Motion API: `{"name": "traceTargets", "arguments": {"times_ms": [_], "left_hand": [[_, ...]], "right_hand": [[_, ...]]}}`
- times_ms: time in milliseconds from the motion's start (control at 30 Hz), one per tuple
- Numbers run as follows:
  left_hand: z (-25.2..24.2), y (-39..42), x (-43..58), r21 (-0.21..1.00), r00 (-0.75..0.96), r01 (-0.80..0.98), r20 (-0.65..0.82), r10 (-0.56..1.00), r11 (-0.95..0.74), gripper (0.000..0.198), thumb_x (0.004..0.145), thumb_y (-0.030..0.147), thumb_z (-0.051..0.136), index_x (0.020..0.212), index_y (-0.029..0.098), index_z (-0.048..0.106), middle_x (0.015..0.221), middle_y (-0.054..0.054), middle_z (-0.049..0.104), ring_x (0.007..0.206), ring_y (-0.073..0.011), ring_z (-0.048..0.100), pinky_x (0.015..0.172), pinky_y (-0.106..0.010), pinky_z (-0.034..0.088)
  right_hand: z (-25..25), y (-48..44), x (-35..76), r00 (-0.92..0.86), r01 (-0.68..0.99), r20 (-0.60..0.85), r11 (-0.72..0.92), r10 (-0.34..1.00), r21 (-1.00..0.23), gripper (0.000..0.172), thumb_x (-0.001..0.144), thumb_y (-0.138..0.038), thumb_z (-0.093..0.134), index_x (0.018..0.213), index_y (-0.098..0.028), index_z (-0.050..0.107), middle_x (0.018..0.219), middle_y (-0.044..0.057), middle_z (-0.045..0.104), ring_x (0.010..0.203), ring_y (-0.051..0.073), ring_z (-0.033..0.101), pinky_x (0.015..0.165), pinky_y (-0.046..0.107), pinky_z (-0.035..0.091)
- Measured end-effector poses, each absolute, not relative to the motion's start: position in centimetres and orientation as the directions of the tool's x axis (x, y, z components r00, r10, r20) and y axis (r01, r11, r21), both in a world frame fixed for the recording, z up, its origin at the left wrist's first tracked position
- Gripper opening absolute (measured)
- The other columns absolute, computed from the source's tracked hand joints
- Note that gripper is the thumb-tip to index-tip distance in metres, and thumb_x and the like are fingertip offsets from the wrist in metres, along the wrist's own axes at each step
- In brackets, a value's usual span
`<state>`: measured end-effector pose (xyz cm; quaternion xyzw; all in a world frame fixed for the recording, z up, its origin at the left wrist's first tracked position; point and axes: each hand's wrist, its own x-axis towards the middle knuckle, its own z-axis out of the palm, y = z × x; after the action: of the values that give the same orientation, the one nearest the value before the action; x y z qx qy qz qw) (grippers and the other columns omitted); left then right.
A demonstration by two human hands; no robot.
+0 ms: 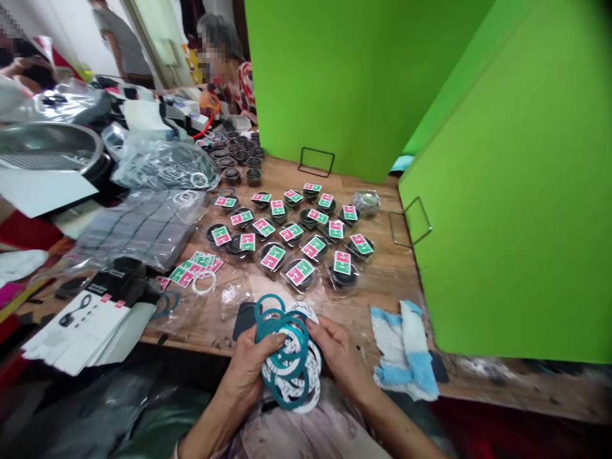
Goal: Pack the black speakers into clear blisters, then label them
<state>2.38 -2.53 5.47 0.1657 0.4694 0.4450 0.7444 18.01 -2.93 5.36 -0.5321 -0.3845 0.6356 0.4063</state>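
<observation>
Between my two hands, just off the table's front edge, is a loose bunch of flat rings, some teal and some white with print. My left hand grips the bunch from the left, its thumb pressed on top. From the right, my right hand pinches the upper rings between thumb and fingers. Beyond them on the wooden table stand several dark round pieces in clear wrap, each topped with a pink and green card. A loose pile of the same cards lies to the left, beside a white ring.
Green panels on wire stands border the back and right. A blue and white cloth lies at right. Leftward are printed white cards, plastic-wrapped goods and a metal bowl. Other people are at the back left.
</observation>
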Motion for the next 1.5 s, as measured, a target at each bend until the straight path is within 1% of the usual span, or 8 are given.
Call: {"name": "traceTargets", "arguments": {"times_ms": [167, 333, 467, 767, 1033, 1200, 1333, 1500], "left_hand": [[6.3, -1.1, 3.6, 0.675, 0.354, -0.375, -0.529, 0.771, 0.635, 0.025, 0.052, 0.025, 0.081, 0.068, 0.009, 0.068, 0.063, -0.007, 0.068, 0.052, -0.0136, 0.058, 0.053, -0.024, 0.048], [6.2, -1.0, 4.8, 0.664, 0.446, -0.286, -0.546, 0.709, 0.691, 0.026, 0.054, 0.026, 0.08, 0.069, 0.009, 0.068, 0.064, -0.008, 0.068, 0.053, -0.015, 0.059, 0.054, -0.025, 0.048], [5.6, -0.9, 4.0, 0.617, 0.401, -0.35, -0.581, 0.708, 0.705, 0.024, 0.055, 0.024, 0.08, 0.071, 0.01, 0.068, 0.061, -0.006, 0.067, 0.052, -0.0147, 0.058, 0.054, -0.025, 0.048], [5.0, -0.5, 2.3, 0.473, 0.339, -0.534, -0.64, 0.689, 0.701, 0.016, 0.054, 0.016, 0.079, 0.062, 0.012, 0.066, 0.056, -0.002, 0.064, 0.05, -0.0109, 0.058, 0.053, -0.021, 0.048], [4.5, -0.3, 1.9, 0.488, 0.292, -0.532, -0.662, 0.691, 0.692, 0.015, 0.055, 0.016, 0.078, 0.066, 0.012, 0.067, 0.057, -0.001, 0.064, 0.049, -0.0096, 0.056, 0.053, -0.021, 0.047], [4.8, -0.6, 1.9, 0.532, 0.295, -0.529, -0.615, 0.731, 0.661, 0.017, 0.057, 0.019, 0.078, 0.064, 0.011, 0.066, 0.058, -0.002, 0.064, 0.05, -0.0101, 0.056, 0.053, -0.021, 0.047], [5.2, -0.9, 2.1, 0.619, 0.238, -0.472, -0.596, 0.767, 0.627, 0.02, 0.056, 0.02, 0.079, 0.069, 0.01, 0.067, 0.061, -0.004, 0.066, 0.051, -0.0113, 0.057, 0.052, -0.021, 0.047], [5.4, -0.8, 2.3, 0.64, 0.239, -0.457, -0.58, 0.779, 0.617, 0.021, 0.054, 0.02, 0.081, 0.064, 0.009, 0.066, 0.056, -0.002, 0.063, 0.047, -0.0091, 0.053, 0.048, -0.019, 0.044]], "right_hand": [[6.4, -0.3, 20.8, 0.04, -0.02, -0.283, -0.283, 0.958, -0.959, 0.039, 0.077, -0.048, 0.059, 0.102, -0.019, 0.064, 0.079, 0.001, 0.064, 0.068, 0.013, 0.055, 0.062, 0.023, 0.043], [7.5, 1.8, 21.1, -0.101, 0.138, -0.199, -0.185, 0.975, -0.973, 0.022, 0.074, -0.036, 0.059, 0.066, -0.016, 0.061, 0.061, -0.003, 0.053, 0.059, 0.009, 0.045, 0.054, 0.02, 0.036], [7.3, 3.8, 23.2, 0.227, 0.27, -0.043, -0.105, 0.973, -0.957, 0.03, 0.079, -0.042, 0.051, 0.068, -0.016, 0.059, 0.058, -0.003, 0.049, 0.055, 0.009, 0.043, 0.053, 0.021, 0.035], [5.3, 6.0, 27.8, 0.255, 0.693, 0.058, -0.14, 0.965, -0.708, 0.023, 0.078, -0.033, 0.05, 0.081, -0.017, 0.067, 0.06, 0.001, 0.057, 0.056, 0.014, 0.047, 0.058, 0.026, 0.033], [6.4, 5.4, 27.0, 0.118, 0.882, 0.222, 0.001, 0.968, -0.472, 0.03, 0.088, -0.03, 0.041, 0.102, -0.016, 0.062, 0.096, 0.011, 0.056, 0.084, 0.02, 0.052, 0.073, 0.031, 0.039], [7.7, 3.9, 23.2, -0.116, 0.688, 0.161, 0.196, 0.98, -0.699, 0.028, 0.088, -0.036, 0.046, 0.099, -0.017, 0.063, 0.089, 0.006, 0.058, 0.081, 0.017, 0.053, 0.072, 0.028, 0.04], [7.5, 2.3, 20.8, -0.302, 0.301, -0.214, -0.12, 0.929, -0.946, 0.029, 0.082, -0.042, 0.054, 0.072, -0.016, 0.063, 0.063, -0.002, 0.055, 0.06, 0.011, 0.049, 0.055, 0.022, 0.037], [7.6, 2.9, 22.9, -0.012, 0.204, -0.208, -0.202, 0.978, -0.958, 0.029, 0.075, -0.042, 0.059, 0.064, -0.015, 0.061, 0.05, -0.005, 0.048, 0.047, 0.007, 0.039, 0.046, 0.02, 0.03]]}}
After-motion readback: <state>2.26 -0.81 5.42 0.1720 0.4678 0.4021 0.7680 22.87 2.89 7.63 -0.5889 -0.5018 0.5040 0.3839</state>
